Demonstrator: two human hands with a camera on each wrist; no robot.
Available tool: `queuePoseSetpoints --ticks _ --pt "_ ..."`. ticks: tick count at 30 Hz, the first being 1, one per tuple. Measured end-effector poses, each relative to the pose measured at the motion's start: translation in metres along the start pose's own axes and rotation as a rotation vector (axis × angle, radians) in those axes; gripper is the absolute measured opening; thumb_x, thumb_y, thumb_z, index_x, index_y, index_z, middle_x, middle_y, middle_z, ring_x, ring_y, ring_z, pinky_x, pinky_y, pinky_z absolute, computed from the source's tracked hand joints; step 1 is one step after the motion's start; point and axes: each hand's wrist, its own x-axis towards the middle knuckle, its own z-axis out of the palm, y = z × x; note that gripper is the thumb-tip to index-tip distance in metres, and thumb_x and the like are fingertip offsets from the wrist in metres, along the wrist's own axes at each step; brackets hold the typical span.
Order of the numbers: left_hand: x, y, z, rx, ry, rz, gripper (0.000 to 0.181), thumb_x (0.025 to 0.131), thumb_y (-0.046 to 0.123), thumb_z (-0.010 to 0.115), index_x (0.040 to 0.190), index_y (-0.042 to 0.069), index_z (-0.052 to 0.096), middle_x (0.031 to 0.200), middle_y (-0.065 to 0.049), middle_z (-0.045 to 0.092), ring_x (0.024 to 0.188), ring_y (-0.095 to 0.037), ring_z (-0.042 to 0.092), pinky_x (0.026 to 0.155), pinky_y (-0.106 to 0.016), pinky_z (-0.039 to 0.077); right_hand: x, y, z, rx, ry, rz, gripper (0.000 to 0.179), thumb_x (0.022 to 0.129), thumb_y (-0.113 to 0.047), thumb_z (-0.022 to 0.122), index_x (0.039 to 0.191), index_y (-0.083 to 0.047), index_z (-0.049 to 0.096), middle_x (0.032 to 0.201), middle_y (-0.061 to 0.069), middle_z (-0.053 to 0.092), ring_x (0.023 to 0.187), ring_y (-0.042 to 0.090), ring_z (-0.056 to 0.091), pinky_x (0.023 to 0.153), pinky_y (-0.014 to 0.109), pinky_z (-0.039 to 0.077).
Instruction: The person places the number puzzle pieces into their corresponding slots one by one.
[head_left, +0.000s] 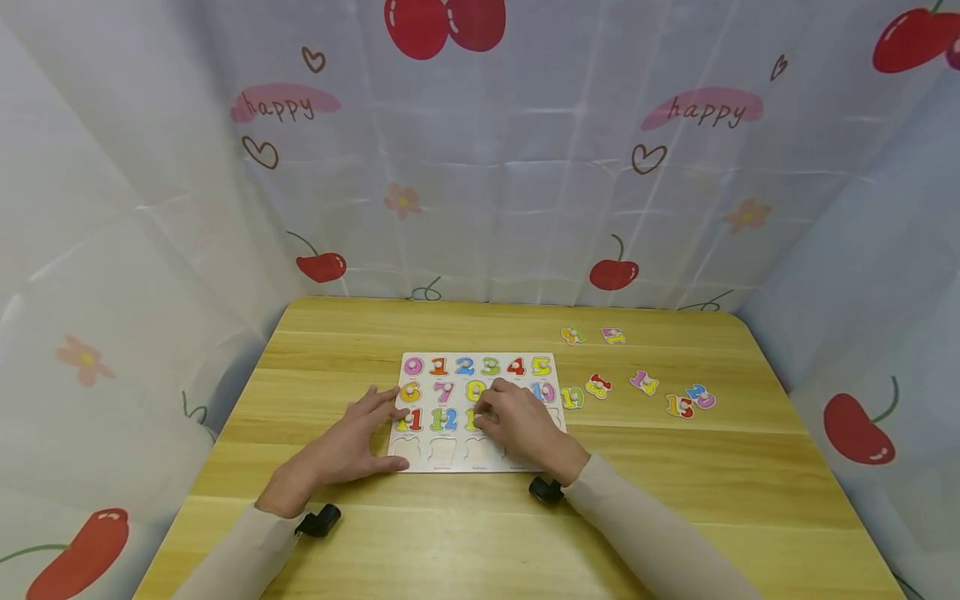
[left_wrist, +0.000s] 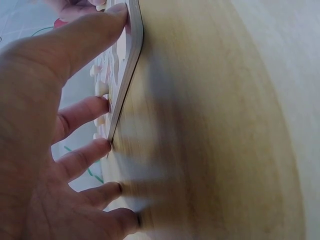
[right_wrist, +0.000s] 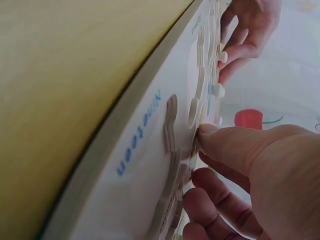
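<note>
A white number puzzle board [head_left: 457,463] lies on the table, its upper rows filled with knobbed number pieces and several bottom recesses bare. At its left edge my left hand [head_left: 358,437] spreads its fingers, with the thumb on the near left corner and fingertips by the 6 and 11 pieces. My right hand [head_left: 521,423] reaches over the board and pinches a number puzzle piece [head_left: 471,419] in the third row, right of the 12 piece [head_left: 443,419]. Only a yellow digit of it shows; fingers hide the rest. The right wrist view shows thumb [right_wrist: 207,131] and fingertips low at the board surface.
Loose number pieces lie right of the board: a 19 [head_left: 572,397], an 18 [head_left: 597,386], a 14 [head_left: 644,382], a 15 [head_left: 680,407] and a 20 [head_left: 701,396]. Two more, including a purple-and-yellow piece [head_left: 612,336], lie farther back. A printed curtain [head_left: 517,217] surrounds the wooden table [head_left: 450,533].
</note>
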Motion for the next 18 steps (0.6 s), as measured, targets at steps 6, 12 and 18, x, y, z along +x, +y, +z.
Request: queuePoseSetpoints --ticks 6,12,18 --pt "-0.001 0.000 0.001 -0.003 0.002 -0.001 0.071 0.094 0.048 0.099 0.149 0.013 0.072 0.189 -0.021 0.039 0.177 -0.064 0.021 0.138 -0.087 0.021 -0.003 0.000 0.000 0.013 -0.009 0.013 0.011 0.106 -0.026 0.090 0.112 -0.018 0.088 0.103 -0.005 0.072 0.082 0.004 0.060 0.076 0.025 0.054" --pt "0.000 -0.001 0.001 0.001 0.008 0.001 0.070 0.093 0.049 0.099 0.147 0.014 0.073 0.189 -0.021 0.039 0.177 -0.064 0.022 0.138 -0.087 0.021 -0.007 0.002 -0.002 0.031 0.002 0.020 0.012 0.105 -0.024 0.090 0.114 -0.016 0.088 0.105 -0.004 0.074 0.084 0.005 0.062 0.077 0.025 0.055" --pt "0.000 -0.001 0.001 0.004 0.010 0.007 0.070 0.093 0.049 0.100 0.147 0.013 0.072 0.188 -0.021 0.040 0.176 -0.064 0.022 0.137 -0.088 0.022 -0.014 0.007 -0.005 0.032 0.019 0.040 0.013 0.103 -0.022 0.092 0.115 -0.017 0.089 0.110 -0.003 0.076 0.086 0.008 0.061 0.078 0.026 0.054"
